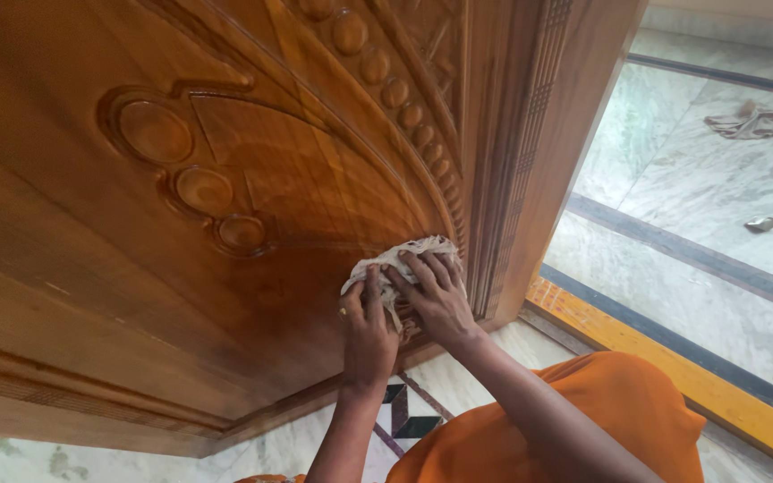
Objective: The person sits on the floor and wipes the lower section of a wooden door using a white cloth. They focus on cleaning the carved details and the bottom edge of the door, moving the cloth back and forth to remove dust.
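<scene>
I had both hands on a crumpled off-white cotton cloth (402, 259), pressing it flat against the lower part of the glossy carved brown wooden door (225, 179). My left hand (368, 326) lay with its fingers pressed together over the cloth's left half, and my right hand (436, 295) had its fingers spread across the right half, so the cloth was held under my palms rather than pinched. It sat just beside the beaded carved arc (395, 89) and near the door's grooved vertical edge (516, 161).

To rub well here, I judged I should keep even pressure and work the cloth into the grooves along the grain, not skate over the raised beads. The edge was close on the right, so strokes had more room leftward across the smooth panel. Beyond the yellow-painted threshold strip (673, 371) lay the pale marble floor (700, 188), with a rumpled grey rag (746, 121) well apart.
</scene>
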